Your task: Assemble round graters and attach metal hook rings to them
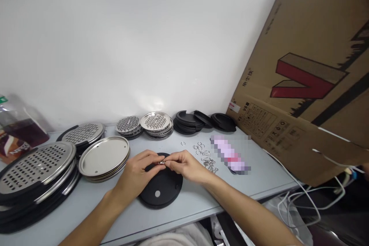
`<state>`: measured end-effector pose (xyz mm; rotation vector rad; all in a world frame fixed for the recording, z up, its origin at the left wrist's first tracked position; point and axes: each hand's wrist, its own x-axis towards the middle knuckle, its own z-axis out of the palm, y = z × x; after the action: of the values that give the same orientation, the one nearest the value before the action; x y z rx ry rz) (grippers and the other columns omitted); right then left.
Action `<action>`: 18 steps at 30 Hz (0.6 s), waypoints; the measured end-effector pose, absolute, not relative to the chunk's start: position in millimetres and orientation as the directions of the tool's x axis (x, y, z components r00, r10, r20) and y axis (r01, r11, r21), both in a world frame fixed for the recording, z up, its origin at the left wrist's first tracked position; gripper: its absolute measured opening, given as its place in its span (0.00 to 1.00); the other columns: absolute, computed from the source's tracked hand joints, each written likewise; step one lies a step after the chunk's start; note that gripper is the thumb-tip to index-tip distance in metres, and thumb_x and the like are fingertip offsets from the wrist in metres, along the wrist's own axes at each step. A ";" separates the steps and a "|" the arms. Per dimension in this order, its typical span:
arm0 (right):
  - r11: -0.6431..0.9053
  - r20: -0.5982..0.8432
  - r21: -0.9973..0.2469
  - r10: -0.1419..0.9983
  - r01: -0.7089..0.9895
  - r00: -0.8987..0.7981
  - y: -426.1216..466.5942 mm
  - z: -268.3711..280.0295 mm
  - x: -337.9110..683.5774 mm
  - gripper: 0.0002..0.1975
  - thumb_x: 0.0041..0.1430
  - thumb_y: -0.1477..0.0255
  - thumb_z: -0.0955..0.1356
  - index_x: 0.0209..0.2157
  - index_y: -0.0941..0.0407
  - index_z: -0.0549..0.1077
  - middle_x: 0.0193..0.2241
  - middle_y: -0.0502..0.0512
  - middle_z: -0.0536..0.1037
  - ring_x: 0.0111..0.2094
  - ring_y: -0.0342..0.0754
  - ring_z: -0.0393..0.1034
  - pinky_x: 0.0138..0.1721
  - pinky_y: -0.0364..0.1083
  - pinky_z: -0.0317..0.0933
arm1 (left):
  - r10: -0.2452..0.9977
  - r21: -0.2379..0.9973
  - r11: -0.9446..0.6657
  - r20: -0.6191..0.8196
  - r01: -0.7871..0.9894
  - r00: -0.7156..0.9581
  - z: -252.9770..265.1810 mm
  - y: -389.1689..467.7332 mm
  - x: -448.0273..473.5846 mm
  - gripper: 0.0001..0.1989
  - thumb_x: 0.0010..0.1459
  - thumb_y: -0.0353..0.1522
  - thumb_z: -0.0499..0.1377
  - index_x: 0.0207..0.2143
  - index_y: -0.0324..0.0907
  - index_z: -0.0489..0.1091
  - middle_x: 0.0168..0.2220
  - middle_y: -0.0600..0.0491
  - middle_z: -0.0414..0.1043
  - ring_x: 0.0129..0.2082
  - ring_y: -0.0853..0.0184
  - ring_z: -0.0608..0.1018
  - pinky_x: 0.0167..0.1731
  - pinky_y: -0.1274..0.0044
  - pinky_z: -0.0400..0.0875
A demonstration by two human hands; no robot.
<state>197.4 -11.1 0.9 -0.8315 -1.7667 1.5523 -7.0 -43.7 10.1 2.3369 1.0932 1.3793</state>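
My left hand point(143, 167) and my right hand point(184, 165) meet over a black round disc point(164, 192) near the table's front edge. Between their pinched fingertips is a small shiny metal clip point(162, 162), partly covered by the fingers. The disc lies flat under the hands, with a pale round spot and a small dark slot on its face. To the right of my right hand, loose metal rings point(198, 147) and small metal clips point(210, 163) are scattered on the table.
Stacked perforated metal plates point(37, 165) with black rims and plain metal discs point(105, 157) stand left. Farther back are grater discs point(155, 122) and black round holders point(187, 123). A bottle point(21, 123) is far left; a cardboard box point(288, 96) leans right beside white cables point(305, 192).
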 end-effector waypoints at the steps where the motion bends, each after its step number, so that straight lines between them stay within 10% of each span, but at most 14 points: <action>1: 0.124 0.072 -0.991 0.808 0.050 -0.585 -10.4 -0.4 196.8 0.12 0.61 0.66 0.67 0.33 0.60 0.79 0.20 0.45 0.64 0.23 0.39 0.52 0.24 0.42 0.45 | 0.699 0.526 -0.692 0.661 0.496 0.274 9.4 -43.0 -6.3 0.10 0.57 0.26 0.66 0.41 0.44 0.78 0.36 0.54 0.77 0.34 0.68 0.80 0.35 0.79 0.76; 10: 0.264 0.166 -0.959 0.824 0.108 -0.542 -13.0 5.5 197.5 0.14 0.61 0.65 0.67 0.30 0.60 0.80 0.23 0.50 0.69 0.26 0.41 0.59 0.27 0.42 0.50 | 0.755 0.597 -0.627 0.623 0.500 0.203 9.6 -41.8 -3.9 0.07 0.56 0.29 0.67 0.39 0.44 0.79 0.34 0.52 0.78 0.33 0.66 0.80 0.34 0.76 0.77; 18: -0.007 -0.006 -1.000 0.831 0.000 -0.556 -5.5 5.5 201.8 0.21 0.54 0.56 0.73 0.38 0.60 0.80 0.22 0.47 0.69 0.20 0.37 0.53 0.20 0.40 0.45 | 0.827 0.682 -0.539 0.539 0.495 0.159 15.8 -38.7 -13.0 0.15 0.53 0.29 0.69 0.45 0.47 0.78 0.41 0.52 0.78 0.39 0.64 0.80 0.40 0.73 0.78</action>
<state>201.8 -5.5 5.5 -0.8744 -1.6235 1.6353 -13.0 -38.7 15.8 2.0958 1.2637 1.3316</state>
